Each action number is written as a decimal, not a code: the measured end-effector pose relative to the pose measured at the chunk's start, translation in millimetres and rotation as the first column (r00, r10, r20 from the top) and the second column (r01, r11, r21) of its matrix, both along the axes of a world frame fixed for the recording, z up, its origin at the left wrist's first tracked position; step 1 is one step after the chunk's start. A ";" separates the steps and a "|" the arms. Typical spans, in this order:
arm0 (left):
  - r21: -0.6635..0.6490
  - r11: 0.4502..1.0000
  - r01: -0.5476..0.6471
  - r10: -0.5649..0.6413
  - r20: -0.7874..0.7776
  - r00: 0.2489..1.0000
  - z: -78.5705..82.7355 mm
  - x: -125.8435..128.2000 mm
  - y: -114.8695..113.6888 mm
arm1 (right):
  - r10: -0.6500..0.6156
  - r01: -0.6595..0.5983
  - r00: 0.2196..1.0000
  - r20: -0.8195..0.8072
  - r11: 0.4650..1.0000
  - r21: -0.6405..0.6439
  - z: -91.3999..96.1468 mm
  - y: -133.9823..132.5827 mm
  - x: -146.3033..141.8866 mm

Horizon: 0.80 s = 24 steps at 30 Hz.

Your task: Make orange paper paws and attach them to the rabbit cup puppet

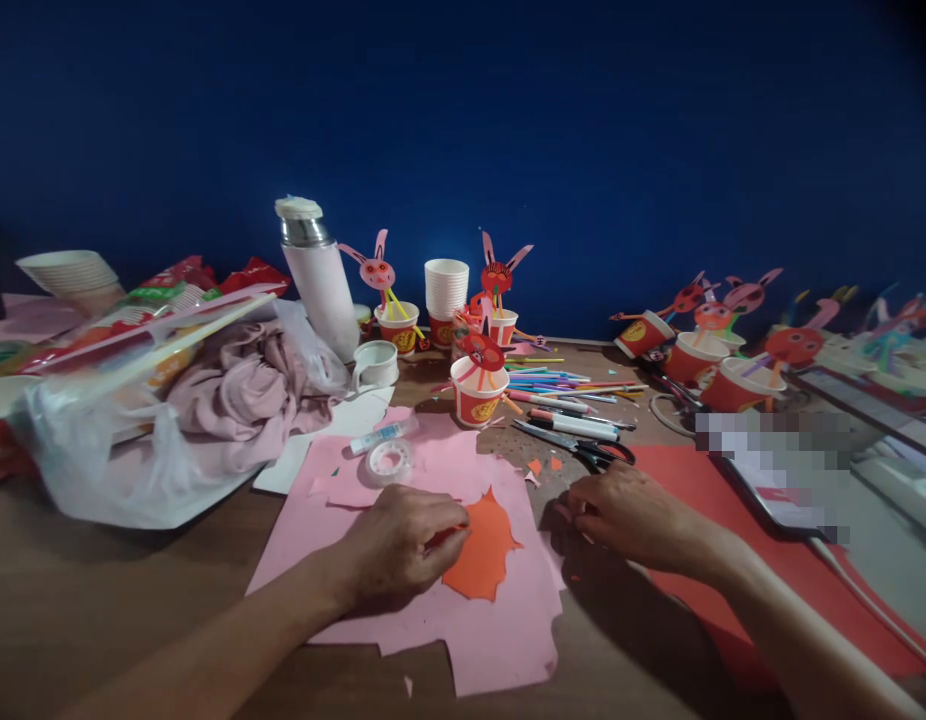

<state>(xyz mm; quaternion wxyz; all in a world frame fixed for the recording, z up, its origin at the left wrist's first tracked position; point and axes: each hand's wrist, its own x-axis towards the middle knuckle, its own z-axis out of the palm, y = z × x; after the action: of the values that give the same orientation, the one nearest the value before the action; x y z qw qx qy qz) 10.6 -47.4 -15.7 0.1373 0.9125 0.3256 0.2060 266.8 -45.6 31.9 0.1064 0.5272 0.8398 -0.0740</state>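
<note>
My left hand [407,540] has thumb and forefinger pinched at the left edge of a jagged-edged orange paper piece [485,555]. Beneath it lies a large pink paper sheet [500,640] with cut, uneven edges. Just past the knuckles, a roll of clear tape [388,461] and a small tube [380,437] rest on the pink sheet. My right hand [620,512] hovers low or rests by the table, fingers curled in; what they hold, if anything, is hidden. Black-handled scissors [583,446] lie just beyond it, blades pointing left.
Behind stand paper cups with rabbit faces [478,390], a stack of cups [446,285], a white mug [375,365] and a thermos [320,285]. Markers [575,425] and coloured sticks lie mid-table. A plastic bag [140,480] fills the left; red paper [680,530] and a phone [770,470] sit right.
</note>
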 end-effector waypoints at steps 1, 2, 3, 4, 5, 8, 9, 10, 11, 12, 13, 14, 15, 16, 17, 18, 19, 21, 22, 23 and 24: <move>0.000 1.000 -0.005 0.005 0.005 1.000 0.0 0.1 0.1 | 0.024 -0.024 1.000 0.007 1.000 -0.006 0.2 -0.1 0.2; 0.001 1.000 -0.007 0.007 0.009 1.000 0.1 0.2 0.1 | 0.043 -0.043 0.999 0.008 0.999 -0.011 0.3 0.2 0.7; 0.002 1.000 -0.007 0.007 0.013 1.000 0.2 0.2 0.1 | 0.056 -0.056 0.998 0.002 0.998 -0.013 0.3 1.1 1.2; 0.001 1.000 -0.006 0.005 0.017 1.000 0.3 0.2 0.0 | 0.059 -0.059 0.998 -0.013 0.998 -0.008 0.2 2.5 1.7; -0.001 1.000 -0.005 0.005 0.021 1.000 0.5 0.2 0.0 | 0.050 -0.050 0.998 -0.031 0.999 0.005 0.1 4.4 2.0; -0.015 1.000 -0.005 0.006 0.044 0.999 1.0 0.4 0.0 | -0.022 0.033 0.991 -0.134 0.996 0.085 -0.6 12.7 1.4; -0.020 1.000 -0.005 0.006 0.053 0.999 1.1 0.4 0.2 | -0.045 0.064 0.983 -0.180 0.992 0.106 -1.1 15.9 1.0; -0.025 1.000 -0.003 0.004 0.060 0.998 1.2 0.3 0.4 | -0.066 0.095 0.972 -0.225 0.988 0.119 -1.7 19.2 0.7; -0.028 1.000 0.000 0.002 0.066 0.998 1.3 0.2 0.6 | -0.085 0.122 0.961 -0.262 0.985 0.125 -2.7 22.4 0.6; -0.032 0.999 0.002 0.000 0.071 0.997 1.3 0.0 0.9 | -0.105 0.147 0.953 -0.286 0.981 0.128 -3.9 25.3 0.9; -0.034 0.999 0.003 -0.001 0.076 0.997 1.4 -0.3 1.2 | -0.129 0.173 0.947 -0.293 0.976 0.132 -5.4 28.0 1.6; -0.037 0.999 0.004 -0.001 0.080 0.997 1.4 -0.6 1.5 | -0.154 0.199 0.946 -0.286 0.971 0.136 -7.2 30.4 2.4; -0.039 0.999 0.004 -0.001 0.084 0.996 1.5 -0.9 1.8 | -0.172 0.216 0.947 -0.271 0.966 0.140 -9.3 32.3 3.4; -0.044 0.999 0.006 -0.002 0.090 0.996 1.7 -1.2 1.9 | -0.182 0.222 0.951 -0.250 0.964 0.143 -11.6 33.8 4.4; -0.054 0.999 0.010 -0.005 0.095 0.995 1.9 -1.4 2.0 | -0.179 0.215 0.957 -0.227 0.965 0.147 -14.0 34.9 5.1; -0.068 0.998 0.015 -0.009 0.098 0.995 2.3 -1.5 2.0 | -0.173 0.207 0.963 -0.208 0.966 0.152 -16.4 35.6 5.5; -0.084 0.996 0.021 -0.012 0.101 0.995 2.7 -1.4 2.0 | -0.168 0.200 0.966 -0.195 0.967 0.157 -18.5 36.0 5.5; -0.110 0.993 0.032 -0.020 0.105 0.994 3.8 -1.2 1.8 | -0.171 0.202 0.968 -0.186 0.966 0.160 -21.6 35.9 4.5; -0.118 0.992 0.033 -0.021 0.107 0.994 4.3 -1.0 1.7 | -0.181 0.212 0.965 -0.187 0.965 0.157 -22.3 35.7 3.8; -0.123 0.992 0.032 -0.018 0.109 0.994 4.7 -0.7 1.6 | -0.195 0.224 0.963 -0.188 0.963 0.148 -22.6 35.5 3.1; -0.126 0.992 0.029 -0.015 0.112 0.994 5.1 -0.5 1.6 | -0.209 0.237 0.960 -0.188 0.962 0.138 -22.6 35.3 2.5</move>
<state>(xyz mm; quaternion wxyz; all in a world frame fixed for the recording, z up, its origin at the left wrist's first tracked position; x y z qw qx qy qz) 10.1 -45.8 -10.6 0.2154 0.8927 0.3198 0.2333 269.3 -10.3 9.2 -0.0176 0.6172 0.7841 -0.0634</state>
